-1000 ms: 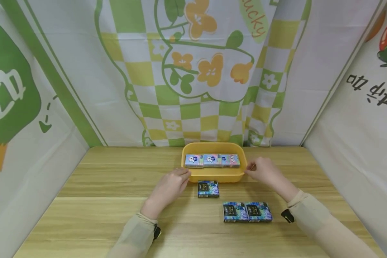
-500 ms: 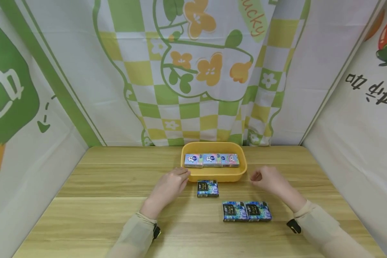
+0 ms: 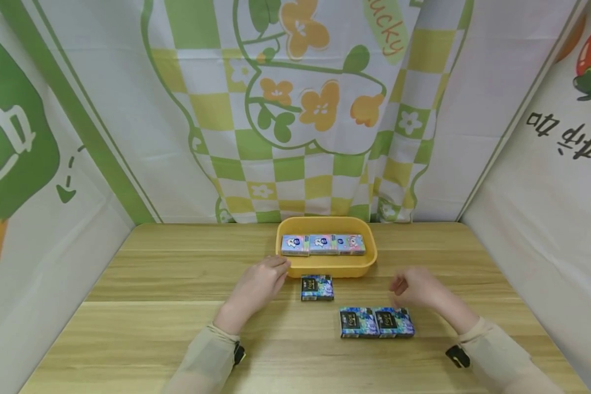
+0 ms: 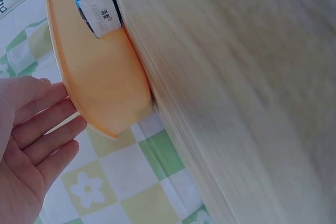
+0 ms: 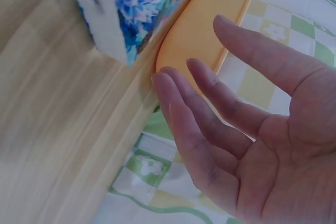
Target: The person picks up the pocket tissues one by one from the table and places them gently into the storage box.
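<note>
At the front left corner of a yellow plastic basket (image 3: 332, 271), my left hand (image 3: 253, 287) touches the rim. In the left wrist view its fingers (image 4: 55, 135) are loosely extended along the outside of the wall. My right hand (image 3: 418, 287) is over the table, just behind the right one of two dark blue floral pocket tissue packs (image 3: 394, 323). Nothing is between its spread, slightly bent fingers (image 5: 215, 124) in the right wrist view. The left one of that pair (image 3: 358, 323) lies against it. A third dark tissue pack (image 3: 317, 288) sits in front of the basket.
Inside the basket, three light blue and pink tissue packs (image 3: 322, 244) stand in a row along the back. The wooden table (image 3: 177, 328) ends at a checkered curtain (image 3: 305, 186) behind the basket. White printed cloth walls (image 3: 546, 219) enclose both sides.
The right hand has left the basket's right corner and come back toward the pair of dark tissue packs, its fingers spreading. The left hand has stayed at the rim.
</note>
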The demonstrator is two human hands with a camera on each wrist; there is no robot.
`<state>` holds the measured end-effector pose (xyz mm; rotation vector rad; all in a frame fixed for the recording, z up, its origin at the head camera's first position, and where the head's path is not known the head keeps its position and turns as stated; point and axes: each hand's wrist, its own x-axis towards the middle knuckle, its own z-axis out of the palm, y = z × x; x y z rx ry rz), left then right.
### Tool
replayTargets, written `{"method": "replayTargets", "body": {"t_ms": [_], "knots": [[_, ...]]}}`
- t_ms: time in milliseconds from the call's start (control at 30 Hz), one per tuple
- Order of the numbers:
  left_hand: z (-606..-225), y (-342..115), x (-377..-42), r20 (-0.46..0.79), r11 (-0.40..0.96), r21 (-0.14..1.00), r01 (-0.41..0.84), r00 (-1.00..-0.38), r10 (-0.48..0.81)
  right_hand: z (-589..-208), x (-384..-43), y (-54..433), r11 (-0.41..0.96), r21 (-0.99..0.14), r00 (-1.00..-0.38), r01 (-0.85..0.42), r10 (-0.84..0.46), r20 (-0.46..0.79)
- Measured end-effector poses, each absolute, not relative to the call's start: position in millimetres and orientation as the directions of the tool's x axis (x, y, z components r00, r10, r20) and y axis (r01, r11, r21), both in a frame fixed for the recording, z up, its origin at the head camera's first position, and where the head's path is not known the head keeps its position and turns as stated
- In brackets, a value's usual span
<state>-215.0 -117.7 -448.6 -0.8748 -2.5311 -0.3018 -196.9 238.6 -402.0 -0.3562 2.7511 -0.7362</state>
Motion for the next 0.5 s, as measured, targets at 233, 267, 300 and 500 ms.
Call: {"method": "replayTargets", "body": {"t_ms": [233, 267, 300, 500], "knots": [[-448.1, -117.6, -215.0, 0.482, 0.769, 0.063, 0.636, -0.694, 0.535, -407.5, -193.9, 246.3, 0.842, -0.509, -0.924, -0.177, -0.320, -0.209], [-448.6, -117.6, -215.1, 0.484, 0.769, 0.062, 0.636, -0.694, 0.534, -408.6, -193.7, 247.3, 0.842, -0.510, -0.921, -0.179, -0.325, -0.214], [-448.9, -117.8, -215.1, 0.484, 0.770, 0.061, 0.635, -0.693, 0.534, -409.9, -193.7, 248.4, 0.840, -0.512, -0.918, -0.178, -0.329, -0.221], [-449.3, -117.6, -215.5, 0.489, 0.775, 0.046, 0.630, -0.691, 0.533, -414.6, -191.4, 249.8, 0.860, -0.487, -0.909, -0.153, -0.316, -0.271]]}}
